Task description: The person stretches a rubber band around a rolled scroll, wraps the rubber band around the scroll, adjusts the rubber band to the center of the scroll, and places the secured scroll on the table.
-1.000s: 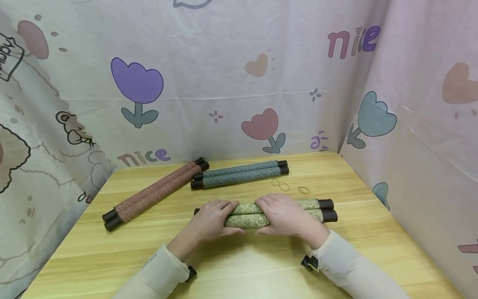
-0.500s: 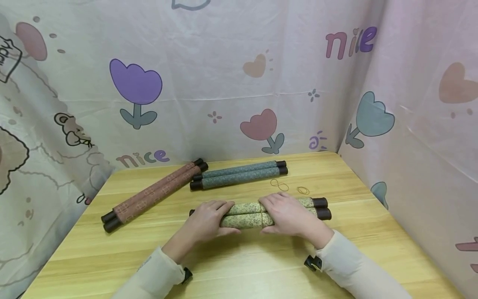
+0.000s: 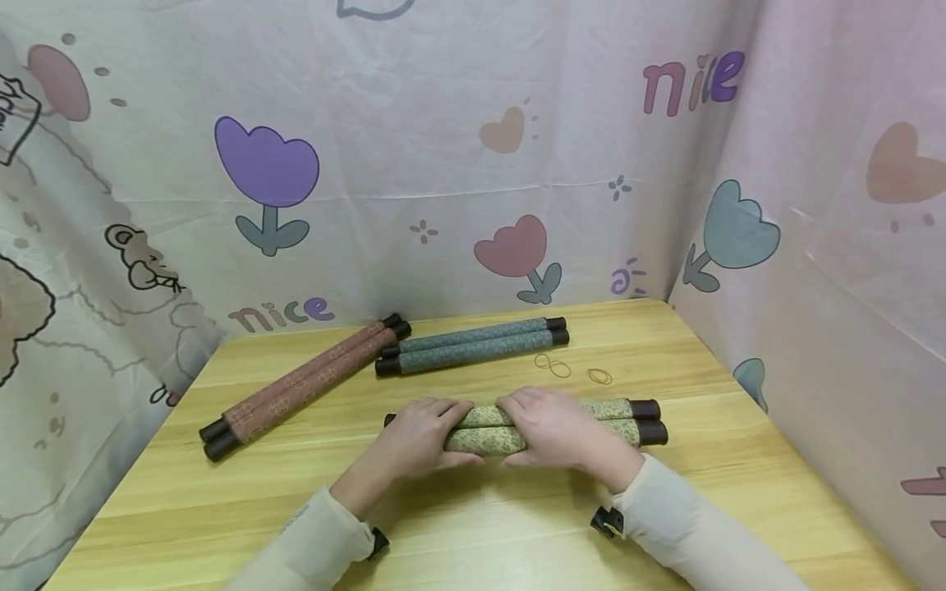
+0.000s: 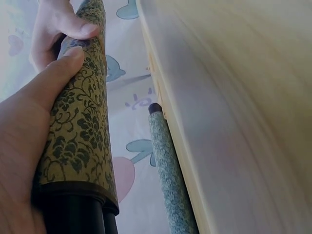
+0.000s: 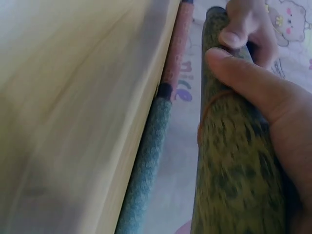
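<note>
A yellow-green patterned scroll point(image 3: 484, 442), rolled from both ends into two parallel rolls with black end knobs, lies crosswise before me. My left hand point(image 3: 415, 437) grips its left part, thumb on the near side and fingers over the top. Near its middle, my right hand point(image 3: 553, 428) holds it the same way, leaving the right knobs bare. In the right wrist view a thin brown rubber band point(image 5: 208, 105) goes round the scroll point(image 5: 234, 165) beside my right thumb; the head view hides this band. The left wrist view shows both thumb tips close together along the scroll point(image 4: 80, 136).
Behind, on the wooden table point(image 3: 473, 542), lie a reddish scroll point(image 3: 303, 386) slanted at left and a blue-green scroll point(image 3: 476, 350). Two loose rubber bands point(image 3: 553, 366) lie right of the blue-green scroll. Patterned curtains point(image 3: 399, 148) stand at the back and sides.
The scroll shifted left, then back right. My right hand moved right along it, baring the band half a second ago, and has come back left over it.
</note>
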